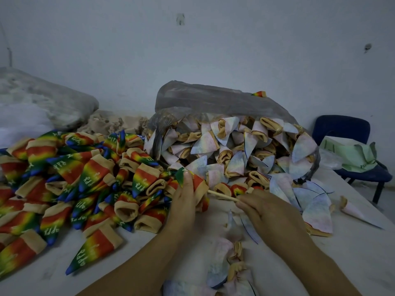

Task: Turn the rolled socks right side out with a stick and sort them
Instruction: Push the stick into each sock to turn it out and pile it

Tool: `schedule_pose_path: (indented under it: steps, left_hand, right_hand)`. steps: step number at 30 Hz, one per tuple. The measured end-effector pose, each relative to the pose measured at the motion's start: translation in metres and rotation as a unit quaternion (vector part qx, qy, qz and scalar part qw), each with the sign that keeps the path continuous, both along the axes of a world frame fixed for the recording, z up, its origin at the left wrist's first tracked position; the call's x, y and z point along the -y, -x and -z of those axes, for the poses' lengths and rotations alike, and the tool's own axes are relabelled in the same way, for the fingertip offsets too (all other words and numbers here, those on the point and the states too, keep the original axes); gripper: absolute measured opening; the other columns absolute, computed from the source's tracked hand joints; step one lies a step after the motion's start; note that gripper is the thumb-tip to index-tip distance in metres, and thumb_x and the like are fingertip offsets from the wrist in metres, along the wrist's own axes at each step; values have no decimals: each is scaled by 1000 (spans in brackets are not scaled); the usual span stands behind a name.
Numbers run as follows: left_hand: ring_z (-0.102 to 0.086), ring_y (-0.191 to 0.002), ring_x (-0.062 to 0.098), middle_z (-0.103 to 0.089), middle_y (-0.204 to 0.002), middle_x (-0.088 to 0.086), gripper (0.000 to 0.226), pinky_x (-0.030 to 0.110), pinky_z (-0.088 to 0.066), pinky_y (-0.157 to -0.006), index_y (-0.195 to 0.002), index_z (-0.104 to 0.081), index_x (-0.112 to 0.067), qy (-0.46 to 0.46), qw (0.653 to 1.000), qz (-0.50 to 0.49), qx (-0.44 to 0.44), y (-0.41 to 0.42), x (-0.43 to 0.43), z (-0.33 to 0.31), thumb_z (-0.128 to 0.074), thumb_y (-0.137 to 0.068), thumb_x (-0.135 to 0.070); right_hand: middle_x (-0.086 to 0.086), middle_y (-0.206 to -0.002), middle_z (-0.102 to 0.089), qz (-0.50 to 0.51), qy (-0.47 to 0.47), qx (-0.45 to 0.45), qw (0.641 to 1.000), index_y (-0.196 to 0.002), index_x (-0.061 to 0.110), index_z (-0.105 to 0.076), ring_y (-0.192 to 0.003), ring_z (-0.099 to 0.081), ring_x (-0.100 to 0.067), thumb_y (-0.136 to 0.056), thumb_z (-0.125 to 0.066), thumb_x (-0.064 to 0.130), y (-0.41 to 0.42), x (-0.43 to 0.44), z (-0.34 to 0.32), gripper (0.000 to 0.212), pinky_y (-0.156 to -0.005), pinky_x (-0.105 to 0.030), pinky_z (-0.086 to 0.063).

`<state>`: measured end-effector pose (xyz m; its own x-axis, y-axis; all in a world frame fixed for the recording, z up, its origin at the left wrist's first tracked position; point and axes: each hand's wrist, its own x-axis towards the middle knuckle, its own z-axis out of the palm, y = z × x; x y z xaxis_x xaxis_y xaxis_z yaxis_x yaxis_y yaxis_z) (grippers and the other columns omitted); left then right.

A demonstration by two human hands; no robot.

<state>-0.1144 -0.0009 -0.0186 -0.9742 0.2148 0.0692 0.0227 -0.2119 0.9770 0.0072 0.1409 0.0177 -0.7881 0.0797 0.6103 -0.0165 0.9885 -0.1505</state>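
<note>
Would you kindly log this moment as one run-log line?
left hand: grips rainbow sock | right hand: pinches stick, tip at sock | rainbow pile: left side | pale socks: spilling from plastic bag

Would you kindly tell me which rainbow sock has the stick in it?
The rainbow sock gripped by the left hand; the right hand holds the stick running into it. The others lie loose, untouched.

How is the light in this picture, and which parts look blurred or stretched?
Head view: dim, flat, bluish light, no glare, no hard shadows; the pale socks at the bottom edge are blurred; the left hand and right hand look slightly soft; the wide lens stretches the forearms.
</note>
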Motion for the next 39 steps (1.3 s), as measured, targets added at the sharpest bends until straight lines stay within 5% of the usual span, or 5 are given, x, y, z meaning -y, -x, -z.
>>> schedule_pose_path:
  steps: [9, 14, 24, 30, 39]
  left_hand:
    - [-54, -61, 15, -59, -69, 13, 69, 15, -41, -53, -72, -67, -7, 52, 995, 26, -77, -9, -12, -8, -25, -99, -55]
    - [-60, -72, 23, -67, -83, 28, 80, 32, -46, -69, -87, -71, 7, 64, 994, 26, -80, -4, -11, -8, -22, -100, -55]
    - [-56, -69, -21, -63, -70, -36, 62, 12, -38, -65, -73, -68, -32, 77, 995, -27, -65, -4, -3, 0, -21, -83, -73]
    - [-48, -54, 12, -50, -54, -4, 63, 18, -37, -55, -62, -57, -12, 93, 987, 9, -135, -11, -8, -6, -28, -93, -58]
    - [-54, -65, 18, -56, -66, 11, 66, 22, -43, -61, -88, -66, 10, 74, 986, 100, -108, -17, -7, -14, -29, -104, -42]
  right_hand:
    - [15, -79, -55, 41, 109, 53, 992, -89, 37, -56, -73, -51, -7, -99, -37, 37, 4, 30, 12, 21, -58, -25, -36]
    - [12, -100, -63, 97, 131, 124, 979, -110, 31, -60, -91, -53, -4, -101, -32, 37, 14, 39, 22, 30, -70, -19, -34]
    - [12, -67, -47, 38, 75, 54, 995, -92, 28, -61, -63, -48, -8, -99, -38, 39, 5, 15, 14, 27, -55, -27, -37]
    - [13, -66, -49, 33, 93, 63, 993, -84, 34, -57, -61, -49, -6, -98, -40, 38, 6, 19, 14, 23, -54, -29, -39]
    - [22, -81, -64, -33, 356, 90, 930, -77, 39, -63, -81, -52, 18, -97, -48, 30, 10, 32, 17, 26, -62, -2, -37]
